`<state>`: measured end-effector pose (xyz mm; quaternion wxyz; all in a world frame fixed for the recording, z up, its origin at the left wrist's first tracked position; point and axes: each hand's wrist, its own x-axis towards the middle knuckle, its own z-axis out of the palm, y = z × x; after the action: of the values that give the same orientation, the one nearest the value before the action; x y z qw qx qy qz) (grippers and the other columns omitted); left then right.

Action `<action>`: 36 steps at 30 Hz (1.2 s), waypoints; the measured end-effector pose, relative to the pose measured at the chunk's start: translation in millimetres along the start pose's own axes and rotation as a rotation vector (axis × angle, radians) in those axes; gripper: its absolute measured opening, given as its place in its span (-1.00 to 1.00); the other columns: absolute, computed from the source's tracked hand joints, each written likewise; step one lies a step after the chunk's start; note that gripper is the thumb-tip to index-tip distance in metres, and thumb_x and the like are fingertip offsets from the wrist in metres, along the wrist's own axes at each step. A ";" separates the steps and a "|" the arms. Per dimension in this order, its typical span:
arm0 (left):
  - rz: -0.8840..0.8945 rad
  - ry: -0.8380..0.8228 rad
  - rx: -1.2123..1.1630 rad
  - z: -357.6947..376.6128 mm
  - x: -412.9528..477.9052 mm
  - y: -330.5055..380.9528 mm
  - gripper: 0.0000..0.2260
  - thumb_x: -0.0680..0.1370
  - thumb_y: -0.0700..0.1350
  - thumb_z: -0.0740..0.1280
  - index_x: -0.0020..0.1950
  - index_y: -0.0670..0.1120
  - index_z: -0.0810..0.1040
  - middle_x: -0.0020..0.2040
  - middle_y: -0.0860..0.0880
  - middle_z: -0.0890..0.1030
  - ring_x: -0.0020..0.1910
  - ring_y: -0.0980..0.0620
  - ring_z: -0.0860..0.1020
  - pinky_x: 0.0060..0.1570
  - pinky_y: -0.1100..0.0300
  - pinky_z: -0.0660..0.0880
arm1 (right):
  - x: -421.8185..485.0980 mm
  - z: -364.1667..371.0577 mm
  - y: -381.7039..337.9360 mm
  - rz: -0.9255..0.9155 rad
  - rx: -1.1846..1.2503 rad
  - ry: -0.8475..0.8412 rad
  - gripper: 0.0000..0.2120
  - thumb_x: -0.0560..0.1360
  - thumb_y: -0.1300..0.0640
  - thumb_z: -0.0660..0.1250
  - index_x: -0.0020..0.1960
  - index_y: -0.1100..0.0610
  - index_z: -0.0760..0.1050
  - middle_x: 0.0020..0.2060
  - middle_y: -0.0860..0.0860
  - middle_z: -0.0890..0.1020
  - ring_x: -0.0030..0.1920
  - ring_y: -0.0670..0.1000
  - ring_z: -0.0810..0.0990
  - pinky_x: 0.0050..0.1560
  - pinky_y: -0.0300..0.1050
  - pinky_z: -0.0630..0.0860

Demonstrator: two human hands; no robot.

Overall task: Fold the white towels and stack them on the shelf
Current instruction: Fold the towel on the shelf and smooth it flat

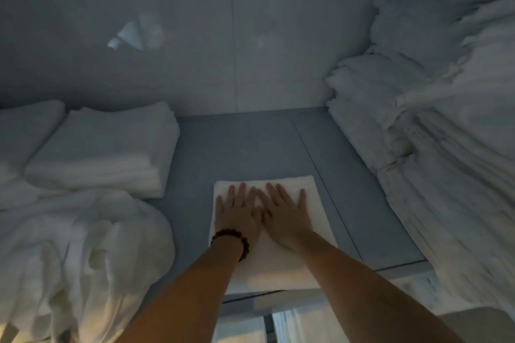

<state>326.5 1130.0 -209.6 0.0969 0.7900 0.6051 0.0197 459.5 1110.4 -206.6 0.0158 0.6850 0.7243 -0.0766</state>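
The person is wearing a dark, round-beaded bracelet (pixel 231 241) on the wrist just behind the left hand (pixel 238 217); the left forearm (pixel 195 287) and right forearm (pixel 359 284) are showing bare.

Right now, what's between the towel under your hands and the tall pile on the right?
Head view: only bare shelf, crossed by a thin seam, between towel and tall pile.

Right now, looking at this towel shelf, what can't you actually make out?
Head view: middle of the folded towel, covered by the left hand and right hand.
Head view: tall towel stack, cut off by the top and right edges.
Head view: crumpled white pile, cut off by the left and bottom edges; dim, blurred, pieces uncountable.
Head view: pale shape, upper left, too blurred to identify.
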 end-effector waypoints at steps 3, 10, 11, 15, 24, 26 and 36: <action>-0.070 0.002 0.008 9.3 1.9 -26.3 -0.49 0.61 0.16 -0.17 0.52 0.11 -0.23 0.53 0.07 -0.26 0.51 -0.03 -0.26 0.42 -0.10 -0.27 | 1.1 -3.0 26.9 0.182 0.039 -0.039 -0.44 0.59 -0.19 -0.25 0.52 -0.04 -0.28 0.52 -0.09 -0.23 0.52 -0.06 -0.25 0.39 0.33 -0.32; -0.125 -0.123 -0.031 -0.9 -33.7 -10.7 -0.48 0.59 0.17 -0.18 0.53 0.11 -0.19 0.54 0.05 -0.21 0.51 -0.11 -0.25 0.36 -0.26 -0.32 | -49.2 -15.0 8.5 0.265 0.061 -0.019 -0.43 0.57 -0.21 -0.24 0.52 -0.06 -0.23 0.52 -0.06 -0.25 0.52 0.03 -0.27 0.34 0.43 -0.35; -0.085 -0.130 -0.039 2.8 -46.8 -2.6 -0.49 0.58 0.18 -0.18 0.52 0.15 -0.20 0.54 0.07 -0.22 0.51 -0.12 -0.25 0.36 -0.26 -0.31 | -59.0 -9.9 -5.4 0.215 0.045 -0.017 -0.44 0.56 -0.23 -0.24 0.51 -0.11 -0.25 0.51 -0.07 -0.27 0.52 0.04 -0.29 0.32 0.44 -0.36; -0.044 -0.076 -0.029 18.3 -85.1 1.8 -0.49 0.57 0.19 -0.17 0.50 0.20 -0.25 0.52 0.08 -0.28 0.50 -0.05 -0.30 0.45 -0.16 -0.23 | -83.7 7.2 -22.4 0.191 -0.033 -0.044 -0.45 0.54 -0.26 -0.27 0.48 -0.20 -0.33 0.50 -0.07 -0.30 0.51 0.06 -0.30 0.35 0.43 -0.28; -0.046 -0.025 -0.035 22.2 -92.1 4.5 -0.42 0.53 0.27 -0.17 0.51 0.17 -0.25 0.52 0.06 -0.29 0.50 -0.05 -0.30 0.45 -0.05 -0.26 | -88.5 9.2 1.1 0.201 0.022 -0.014 -0.41 0.47 -0.32 -0.30 0.47 -0.23 -0.32 0.51 -0.12 -0.28 0.51 0.02 -0.30 0.40 0.35 -0.27; -0.042 -0.028 -0.039 23.1 -86.9 17.8 -0.42 0.54 0.27 -0.16 0.50 0.17 -0.26 0.52 0.05 -0.30 0.49 -0.06 -0.31 0.43 -0.05 -0.28 | -87.5 10.1 16.7 0.191 0.017 -0.002 -0.40 0.46 -0.33 -0.32 0.46 -0.23 -0.34 0.50 -0.13 -0.30 0.51 0.02 -0.31 0.40 0.34 -0.26; -0.072 0.025 -0.019 38.9 7.5 111.6 -0.40 0.53 0.30 -0.15 0.51 0.15 -0.23 0.55 0.01 -0.24 0.51 -0.11 -0.26 0.43 -0.10 -0.24 | -28.2 -1.7 137.2 0.125 0.054 0.075 -0.43 0.50 -0.34 -0.24 0.48 -0.26 -0.23 0.53 -0.15 -0.19 0.53 0.00 -0.24 0.43 0.33 -0.23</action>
<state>440.5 1104.4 -228.7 0.0976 0.7666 0.6339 0.0316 597.9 1089.6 -213.6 -0.0253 0.7316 0.6778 -0.0691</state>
